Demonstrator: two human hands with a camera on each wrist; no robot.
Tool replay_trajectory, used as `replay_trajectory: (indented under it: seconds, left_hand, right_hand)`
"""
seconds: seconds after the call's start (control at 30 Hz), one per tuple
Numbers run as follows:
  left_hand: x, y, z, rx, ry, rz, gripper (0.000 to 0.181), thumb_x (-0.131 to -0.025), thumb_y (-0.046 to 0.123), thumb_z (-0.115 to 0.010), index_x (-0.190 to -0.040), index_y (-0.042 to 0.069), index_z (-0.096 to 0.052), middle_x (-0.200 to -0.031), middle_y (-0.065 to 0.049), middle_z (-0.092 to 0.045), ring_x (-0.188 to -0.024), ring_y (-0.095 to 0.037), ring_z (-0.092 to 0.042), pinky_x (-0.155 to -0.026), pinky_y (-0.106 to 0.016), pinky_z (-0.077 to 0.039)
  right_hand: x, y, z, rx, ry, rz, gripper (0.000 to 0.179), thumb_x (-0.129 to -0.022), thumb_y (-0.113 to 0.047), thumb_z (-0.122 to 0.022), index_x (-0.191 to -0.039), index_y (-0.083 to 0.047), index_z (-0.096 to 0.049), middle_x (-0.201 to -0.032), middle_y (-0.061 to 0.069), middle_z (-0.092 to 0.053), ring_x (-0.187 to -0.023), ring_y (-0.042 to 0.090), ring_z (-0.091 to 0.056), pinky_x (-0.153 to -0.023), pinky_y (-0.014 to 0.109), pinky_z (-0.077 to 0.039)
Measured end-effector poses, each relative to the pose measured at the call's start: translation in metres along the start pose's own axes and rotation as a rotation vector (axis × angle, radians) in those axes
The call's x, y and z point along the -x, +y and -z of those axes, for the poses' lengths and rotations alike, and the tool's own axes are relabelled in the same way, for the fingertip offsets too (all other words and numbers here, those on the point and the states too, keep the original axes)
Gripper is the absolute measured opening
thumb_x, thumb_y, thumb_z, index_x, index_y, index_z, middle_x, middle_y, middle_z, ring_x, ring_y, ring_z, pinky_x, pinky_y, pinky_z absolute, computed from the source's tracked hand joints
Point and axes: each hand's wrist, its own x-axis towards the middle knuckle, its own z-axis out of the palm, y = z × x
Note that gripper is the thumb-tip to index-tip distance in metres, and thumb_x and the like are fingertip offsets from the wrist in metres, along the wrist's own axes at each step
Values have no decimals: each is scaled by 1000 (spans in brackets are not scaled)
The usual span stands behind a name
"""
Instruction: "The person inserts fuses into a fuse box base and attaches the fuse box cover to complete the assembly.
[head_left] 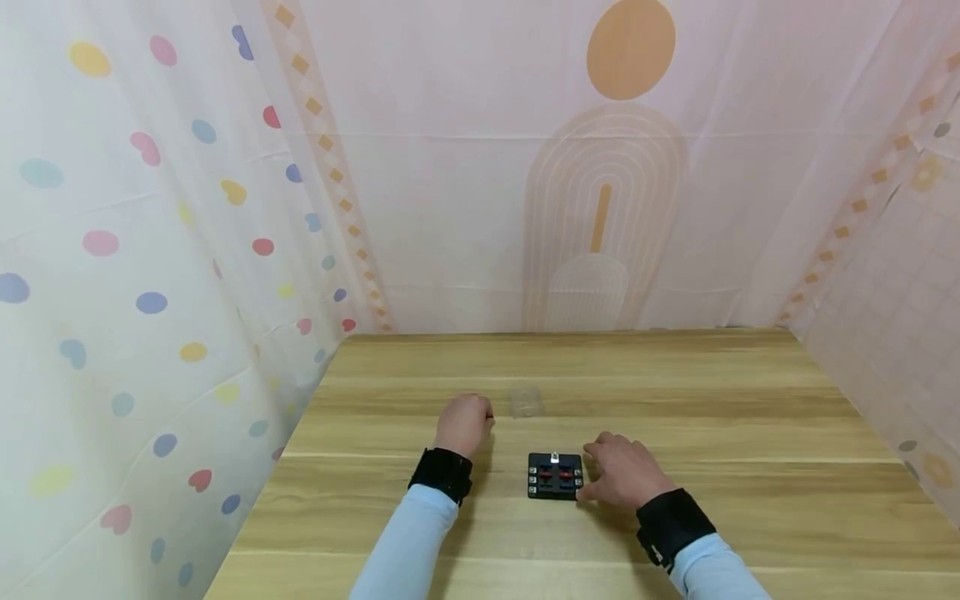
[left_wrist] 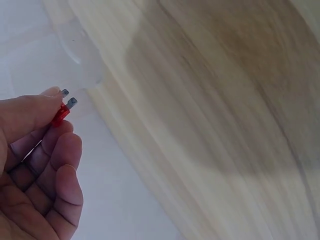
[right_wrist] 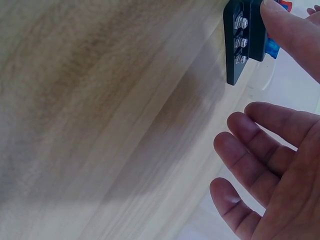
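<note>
A red blade fuse (left_wrist: 61,114) with two metal prongs is pinched between the thumb and index finger of my left hand (head_left: 463,425). Its other fingers are curled toward the palm. To the right and nearer me, a black fuse block (head_left: 555,492) lies flat on the table, with screw terminals along both sides and red fuses (head_left: 565,474) in its middle. My right hand (head_left: 626,471) is at the block's right side. In the right wrist view its thumb is on or just over the block, the other fingers loosely bent and apart. A blue fuse (right_wrist: 272,47) also shows there.
A clear plastic cover (head_left: 526,402) lies behind the fuse block, just right of my left hand. The wooden table (head_left: 735,400) ends at patterned curtains (head_left: 457,208) at the back and sides.
</note>
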Motion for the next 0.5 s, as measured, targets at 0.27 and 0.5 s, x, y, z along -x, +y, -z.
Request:
replay_trajectory:
  seconds: [0.27,0.5]
  left_hand:
    - [8,14,8,25,13,29,11,-84,9,-79,-75,10,-74,-72,2,-68,-64,-11,-60,-57,-26,-50]
    - [15,22,15,39,39,-17,13,-83,9,-79,-73,11,-72,-69,3,-66,-63,-9,-59,-58,-25,-49]
  right_hand:
    - [-1,1,-1,-3,5,27,70,-69,-39,-89,-122,1,-66,-117,16,-63,-108,36,-59,-91,55,-46]
    - [-1,-1,-2,-20,-2,26,69,-68,-37,-90,-122,0,-67,-117,15,-63,-108,36,-59,-92,55,-46]
